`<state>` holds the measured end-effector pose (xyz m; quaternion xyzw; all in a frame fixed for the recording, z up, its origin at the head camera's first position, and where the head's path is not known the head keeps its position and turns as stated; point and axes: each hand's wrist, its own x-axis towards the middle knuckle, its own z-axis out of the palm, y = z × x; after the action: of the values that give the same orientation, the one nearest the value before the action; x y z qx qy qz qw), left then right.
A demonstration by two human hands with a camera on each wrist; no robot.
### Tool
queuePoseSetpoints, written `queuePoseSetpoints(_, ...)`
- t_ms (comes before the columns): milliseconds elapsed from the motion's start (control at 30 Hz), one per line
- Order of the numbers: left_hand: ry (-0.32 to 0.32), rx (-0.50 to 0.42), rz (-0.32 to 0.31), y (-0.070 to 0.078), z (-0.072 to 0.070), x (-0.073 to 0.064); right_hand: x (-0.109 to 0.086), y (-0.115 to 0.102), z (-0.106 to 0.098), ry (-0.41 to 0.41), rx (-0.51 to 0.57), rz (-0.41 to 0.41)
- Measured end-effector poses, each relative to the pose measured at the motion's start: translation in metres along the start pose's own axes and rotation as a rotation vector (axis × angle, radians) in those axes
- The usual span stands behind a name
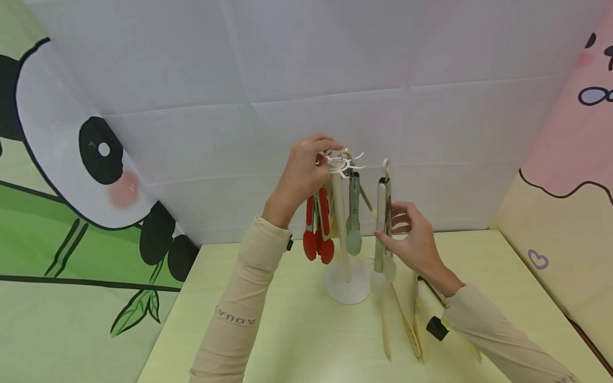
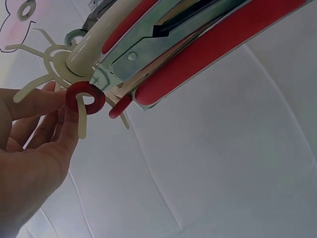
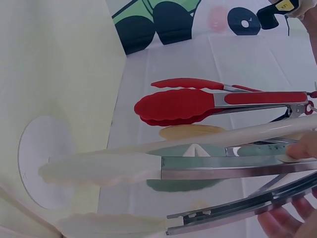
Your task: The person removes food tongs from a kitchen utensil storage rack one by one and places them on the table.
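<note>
Listing: one table point(image 1: 287, 340); on it one white stand point(image 1: 341, 229), upright, with red tongs point(image 1: 324, 207) hung to its left. One pair of white-tipped tongs point(image 1: 380, 223), just right of the stand, long axis near vertical alongside it; loop point(image 1: 386, 166) up, tips point(image 3: 106, 171) down. Nearer hand: my right hand point(image 1: 415, 242), thumb and fingers clasping these tongs. My left hand point(image 1: 303, 165), apart, pinches at the stand's crown point(image 2: 35, 89), whether by prong or red ring point(image 2: 71, 98) I can't tell.

head: above, forward-down, farther | wrists: close, sideways, facing white backdrop point(image 2: 198, 158) | wrists share: red tongs point(image 3: 173, 105)
</note>
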<state>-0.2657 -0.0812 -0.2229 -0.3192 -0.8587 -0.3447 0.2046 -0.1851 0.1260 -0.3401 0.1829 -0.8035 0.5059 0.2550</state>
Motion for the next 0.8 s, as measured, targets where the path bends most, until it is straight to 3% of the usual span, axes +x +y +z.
queuePoseSetpoints(333, -0.014, 0.008, -0.012, 0.002, -0.002, 0.0, -0.001, -0.005, -0.016, 0.003, -0.042, -0.006)
queuePoseSetpoints(633, -0.017, -0.022, -0.015, 0.0, -0.002, 0.0, -0.004, 0.028, -0.028, 0.023, -0.092, -0.02)
queuePoseSetpoints(800, -0.009, -0.025, 0.003, -0.001, -0.002, 0.0, -0.005, 0.035, -0.038, 0.042, -0.104, -0.027)
